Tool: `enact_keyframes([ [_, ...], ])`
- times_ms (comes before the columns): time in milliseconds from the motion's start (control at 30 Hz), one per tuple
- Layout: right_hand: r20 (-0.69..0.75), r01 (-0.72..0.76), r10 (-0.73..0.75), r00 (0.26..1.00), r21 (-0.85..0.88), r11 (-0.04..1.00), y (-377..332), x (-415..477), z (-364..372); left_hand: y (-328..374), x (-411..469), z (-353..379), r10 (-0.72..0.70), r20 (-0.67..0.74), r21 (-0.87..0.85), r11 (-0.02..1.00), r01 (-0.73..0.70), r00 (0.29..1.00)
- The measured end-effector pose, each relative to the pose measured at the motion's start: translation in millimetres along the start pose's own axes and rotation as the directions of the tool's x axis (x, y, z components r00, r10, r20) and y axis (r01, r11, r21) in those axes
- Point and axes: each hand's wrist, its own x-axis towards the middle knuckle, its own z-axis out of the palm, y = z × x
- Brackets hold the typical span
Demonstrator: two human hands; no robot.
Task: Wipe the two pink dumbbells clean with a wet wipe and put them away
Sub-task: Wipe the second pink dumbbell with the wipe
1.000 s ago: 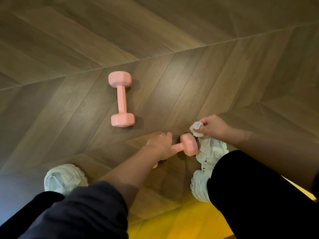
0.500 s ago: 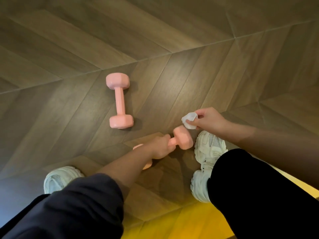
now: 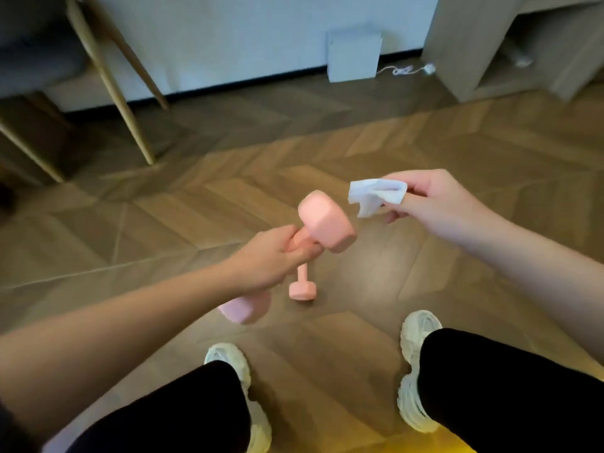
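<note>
Fingers [image 3: 307,251] of the left hand [image 3: 271,256] are curled round the handle of the held dumbbell [image 3: 327,223], which is up off the floor [image 3: 359,152] and tilted. Its far head points up and to the right, and its near head hangs blurred under the wrist. The right hand [image 3: 438,201] pinches a crumpled wet wipe [image 3: 376,194] between thumb and fingertips, just right of that far head. As far as the blur lets me judge, the two are not touching. The second dumbbell [image 3: 302,289] lies on the floor directly below the left hand, with its far end hidden behind that hand.

Slip is the likely trouble. Once the damp wipe runs over the smooth pink coating, a one-handed hold on the handle could loosen. A dropped weight would land on the second dumbbell or near the left shoe [image 3: 228,358] and right shoe [image 3: 418,325], which stand close beneath. The wipe is held only by its edge, so it may bunch up and miss some faces of the head.

Farther off, chair legs [image 3: 130,116] stand at the far left. A white box [image 3: 354,55] leans against the wall with a cable [image 3: 405,70] beside it, and a wooden cabinet [image 3: 474,53] fills the far right. Nothing sits between the wipe and the dumbbell head, though the second dumbbell lies underfoot.
</note>
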Motion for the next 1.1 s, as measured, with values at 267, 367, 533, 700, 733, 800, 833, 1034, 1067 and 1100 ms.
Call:
enact_keyframes([
  [267, -0.049, 0.045, -0.015, 0.999, 0.695, 0.718, -32, -31, 43, 19, -83, 4, 0.076, -0.278, -0.204, 0.969, -0.136, 0.958],
  [367, 0.041, -0.071, 0.086, 0.995, 0.918, 0.391, -28, -28, 51, 14, -81, 22, 0.049, -0.340, -0.282, 0.947, -0.151, 0.939],
  [533, 0.005, -0.073, 0.194, 0.981, 0.936, 0.345, -14, -12, 52, 3, -64, 29, 0.035, -0.372, -0.281, 0.948, -0.149, 0.928],
  [700, 0.003, -0.062, 0.225, 0.974, 0.966, 0.253, -3, -2, 54, -4, -49, 31, -0.003, -0.380, -0.291, 0.950, -0.117, 0.925],
  [733, 0.011, -0.066, 0.236, 0.972, 0.972, 0.226, -1, -1, 56, -5, -47, 32, -0.021, -0.381, -0.302, 0.948, -0.103, 0.924],
  [800, 0.027, -0.093, 0.304, 0.952, 0.975, 0.202, 6, 1, 60, -7, -47, 36, -0.053, -0.386, -0.320, 0.944, -0.080, 0.921],
  [833, 0.034, -0.102, 0.333, 0.942, 0.977, 0.190, 9, 2, 62, -8, -47, 37, -0.064, -0.388, -0.325, 0.943, -0.072, 0.919],
  [1034, 0.019, -0.084, 0.366, 0.930, 0.983, 0.162, 12, 5, 58, -7, -49, 41, -0.054, -0.394, -0.319, 0.944, -0.081, 0.918],
  [1067, 0.020, -0.086, 0.387, 0.922, 0.984, 0.154, 13, 5, 56, -7, -49, 41, -0.057, -0.397, -0.321, 0.944, -0.081, 0.916],
  [1100, 0.015, -0.084, 0.404, 0.915, 0.985, 0.153, 15, 4, 55, -7, -48, 41, -0.060, -0.401, -0.323, 0.943, -0.080, 0.914],
])
